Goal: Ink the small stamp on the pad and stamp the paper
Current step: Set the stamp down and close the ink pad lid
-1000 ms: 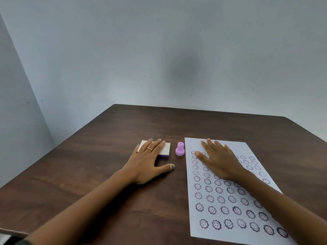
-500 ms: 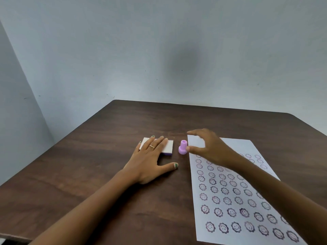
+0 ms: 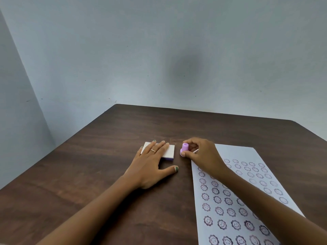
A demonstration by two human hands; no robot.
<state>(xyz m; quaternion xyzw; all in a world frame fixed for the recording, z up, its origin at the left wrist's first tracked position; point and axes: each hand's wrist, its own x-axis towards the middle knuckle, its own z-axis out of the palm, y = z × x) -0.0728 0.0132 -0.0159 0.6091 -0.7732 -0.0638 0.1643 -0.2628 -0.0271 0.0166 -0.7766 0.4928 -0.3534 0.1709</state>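
Note:
A small lilac stamp (image 3: 184,149) stands upright on the dark wooden table (image 3: 99,174), between the ink pad and the paper. My right hand (image 3: 203,156) has its thumb and fingers closed around the stamp's base and neck. The ink pad (image 3: 170,152), a flat white box with a purple bottom edge, lies left of the stamp. My left hand (image 3: 152,167) rests flat with spread fingers on the pad's lid. The white paper (image 3: 247,191) lies to the right, covered with several rows of purple smiley flower prints; my right forearm crosses over it.
A pale blue wall stands close behind the table's far edge (image 3: 194,110), with a corner on the left. Bare tabletop lies beyond the pad and to the left of my left arm.
My right hand lifted off the paper, moved left to the stamp and closed its fingers on it. My left hand stayed flat on the ink pad.

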